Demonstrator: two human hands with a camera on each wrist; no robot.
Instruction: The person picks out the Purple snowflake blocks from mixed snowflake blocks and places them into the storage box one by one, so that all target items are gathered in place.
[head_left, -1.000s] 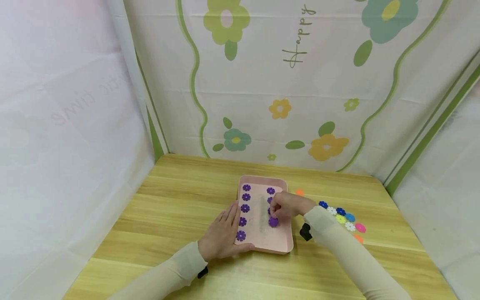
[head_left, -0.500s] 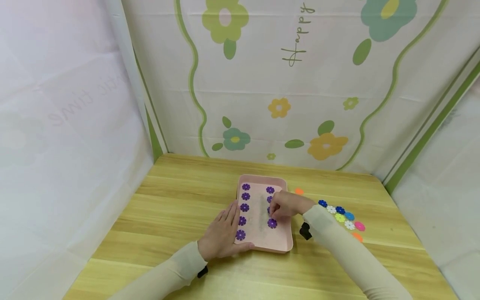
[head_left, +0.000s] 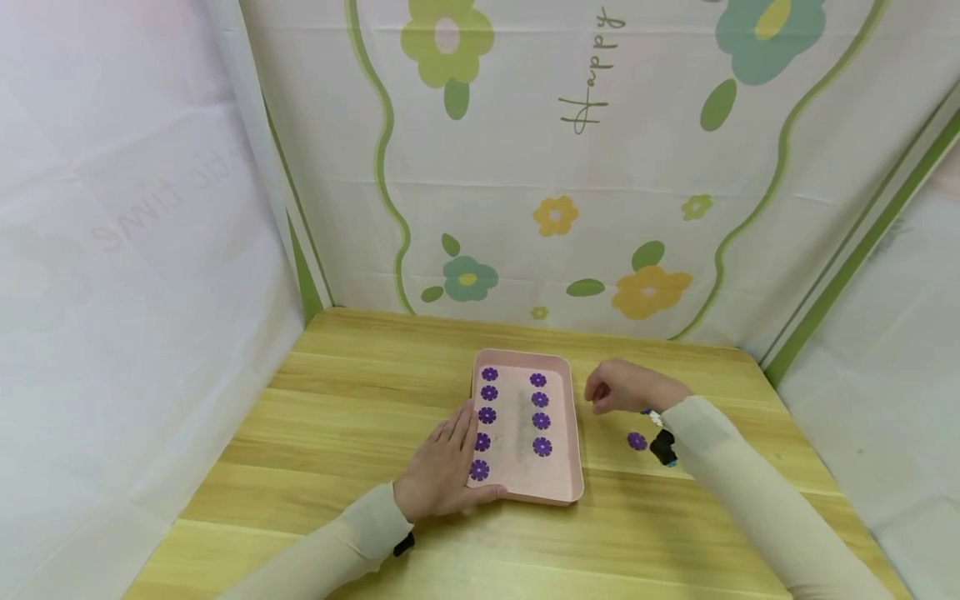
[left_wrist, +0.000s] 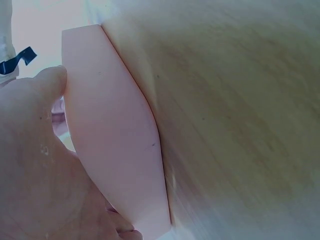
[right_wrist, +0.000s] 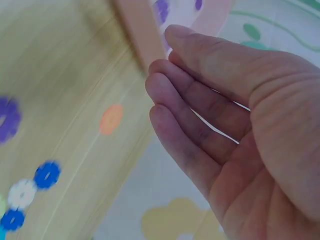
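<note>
My left hand rests on the near left corner of a pink tray, fingers straight along its left side and thumb along the near rim. In the left wrist view, the hand touches the rim above the tray's outer wall. Purple flower-shaped snowflake discs lie in two columns in the tray. My right hand hovers right of the tray, its fingers loosely curled. The right wrist view shows nothing in the hand. Another purple disc lies on the table near it.
An orange disc lies on the table beside the tray. Blue discs and a white disc lie farther right, mostly hidden by the right arm in the head view. A floral cloth hangs behind the table.
My right hand has left the purple disc flat in the tray's right column and moved right, out over the table. A loose purple disc now shows there. The left hand stays put.
</note>
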